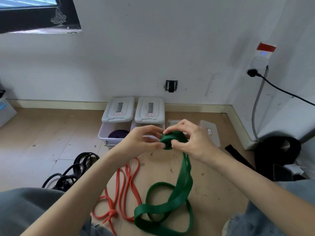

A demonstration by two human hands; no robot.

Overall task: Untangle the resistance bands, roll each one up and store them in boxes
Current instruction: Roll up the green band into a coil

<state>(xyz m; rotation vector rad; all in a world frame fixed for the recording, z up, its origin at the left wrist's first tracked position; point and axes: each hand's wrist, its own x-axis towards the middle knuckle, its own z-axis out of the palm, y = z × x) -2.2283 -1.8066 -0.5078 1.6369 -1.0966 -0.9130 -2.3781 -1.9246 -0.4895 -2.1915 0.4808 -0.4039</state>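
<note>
A wide green resistance band (180, 188) trails from the floor up to a small rolled end held in mid-air. My left hand (144, 140) pinches that roll from the left, and my right hand (192, 142) grips it from the right. A thin red band (126, 181) lies knotted on the floor below my left forearm. A tangle of black bands (75, 171) lies to its left. Two white boxes stand by the wall with lids tilted back; the left box (105, 132) holds a rolled purple band (117, 133), while my hands hide most of the right box (150, 124).
A clear lid (213, 133) and part of a clear container (172, 122) lie right of the boxes. A black bag (277, 154) sits in the right corner under a wall socket with a black cable (279, 88). My knees frame the bottom edge.
</note>
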